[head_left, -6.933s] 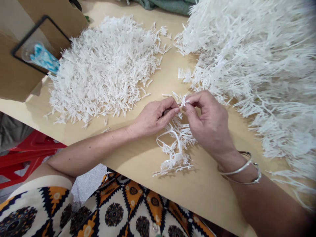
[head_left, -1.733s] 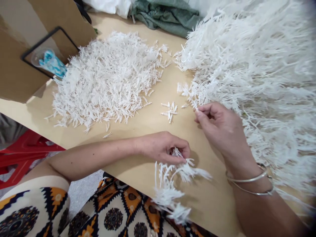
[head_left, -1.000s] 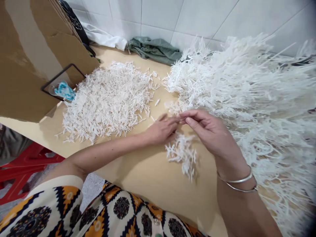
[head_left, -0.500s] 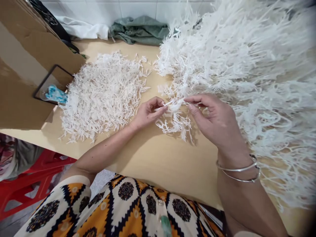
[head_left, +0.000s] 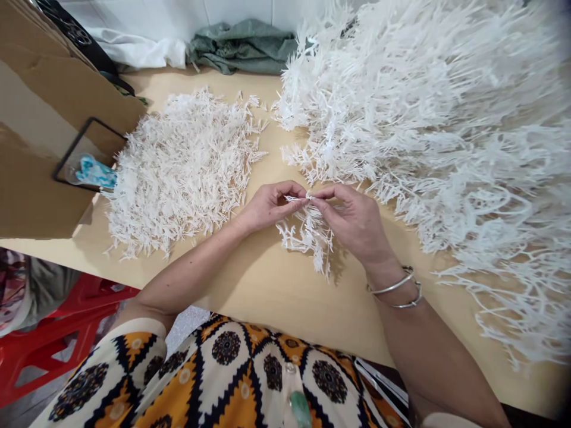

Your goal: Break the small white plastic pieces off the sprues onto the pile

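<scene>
Between my two hands is a white feathery plastic sprig (head_left: 307, 196), its thin tips sticking out under my left fingers. My left hand (head_left: 270, 206) pinches it between thumb and forefinger. Fingertips of my right hand (head_left: 352, 220) meet the left ones and are closed on the same sprig. Just below the hands a small white branching cluster (head_left: 312, 238) hangs or lies over the table; I cannot tell whether it joins the sprig. A heap of short white sprigs (head_left: 182, 172) lies to the left. On the right spreads a much larger mass of white branching strands (head_left: 423, 107).
A cardboard box (head_left: 40, 154) stands at the left, with a black wire frame (head_left: 74, 145) and a blue-and-white item (head_left: 96, 172) beside it. Along the wall lie a green cloth (head_left: 243, 47) and a white cloth (head_left: 138, 47). A red stool (head_left: 57, 339) is below the table (head_left: 285, 303).
My right hand has moved left until its fingertips meet those of my left hand at the sprig. The view has shifted slightly.
</scene>
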Demonstrator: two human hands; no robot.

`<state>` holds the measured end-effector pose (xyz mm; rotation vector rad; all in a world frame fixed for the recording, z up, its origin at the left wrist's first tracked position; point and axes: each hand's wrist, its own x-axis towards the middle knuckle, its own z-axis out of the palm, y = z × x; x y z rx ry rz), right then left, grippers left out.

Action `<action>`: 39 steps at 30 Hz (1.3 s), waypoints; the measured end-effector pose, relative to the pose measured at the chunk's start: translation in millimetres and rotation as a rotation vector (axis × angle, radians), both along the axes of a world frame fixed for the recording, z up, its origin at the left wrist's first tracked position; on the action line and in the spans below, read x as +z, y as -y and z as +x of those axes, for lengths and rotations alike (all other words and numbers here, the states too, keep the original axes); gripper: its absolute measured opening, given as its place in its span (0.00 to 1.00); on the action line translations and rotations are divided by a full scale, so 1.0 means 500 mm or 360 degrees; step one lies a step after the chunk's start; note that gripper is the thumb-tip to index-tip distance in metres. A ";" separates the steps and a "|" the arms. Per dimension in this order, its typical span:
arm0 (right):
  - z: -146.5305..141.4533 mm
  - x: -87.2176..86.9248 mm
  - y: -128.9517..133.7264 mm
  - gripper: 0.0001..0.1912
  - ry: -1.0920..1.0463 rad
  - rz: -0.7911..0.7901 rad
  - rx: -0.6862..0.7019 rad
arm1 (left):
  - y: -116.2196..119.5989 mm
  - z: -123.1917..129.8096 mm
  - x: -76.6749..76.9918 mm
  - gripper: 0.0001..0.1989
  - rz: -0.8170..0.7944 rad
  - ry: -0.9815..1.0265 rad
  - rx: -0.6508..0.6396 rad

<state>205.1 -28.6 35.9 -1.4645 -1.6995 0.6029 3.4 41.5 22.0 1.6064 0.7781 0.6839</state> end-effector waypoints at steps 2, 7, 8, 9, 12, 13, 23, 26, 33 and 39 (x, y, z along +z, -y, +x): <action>-0.002 -0.014 -0.002 0.03 0.0112 0.0080 -0.0033 | 0.001 0.000 0.005 0.23 0.0106 -0.0110 -0.0030; 0.004 -0.037 -0.020 0.05 0.0011 0.0062 -0.0376 | 0.010 0.002 0.007 0.20 0.0214 -0.0088 -0.0242; 0.007 -0.037 -0.023 0.04 -0.0076 0.0050 -0.0435 | 0.012 0.004 0.005 0.20 0.0184 -0.0049 -0.0243; 0.008 -0.035 -0.025 0.03 -0.0155 0.0034 -0.0452 | 0.015 0.005 0.003 0.20 0.0149 -0.0018 -0.0212; 0.005 -0.021 -0.020 0.09 -0.0369 -0.0074 -0.0254 | 0.017 0.008 -0.003 0.20 0.0064 0.0059 -0.0097; 0.003 -0.014 -0.016 0.12 -0.0415 -0.0115 -0.0162 | 0.017 0.008 -0.004 0.21 0.0055 0.0076 -0.0077; 0.011 -0.002 -0.006 0.04 -0.0456 -0.0251 -0.0025 | 0.021 0.010 0.011 0.24 0.0169 -0.0059 0.0123; 0.002 -0.016 -0.007 0.03 -0.0658 -0.0206 -0.0043 | 0.026 0.017 0.015 0.25 0.0240 -0.0149 0.0012; -0.010 -0.011 -0.001 0.04 -0.0397 -0.0062 -0.0131 | 0.026 0.024 0.012 0.24 0.0330 -0.0227 -0.0076; -0.020 -0.018 -0.001 0.07 0.0200 0.0214 -0.0141 | 0.020 0.026 0.021 0.17 0.0475 -0.0309 -0.0125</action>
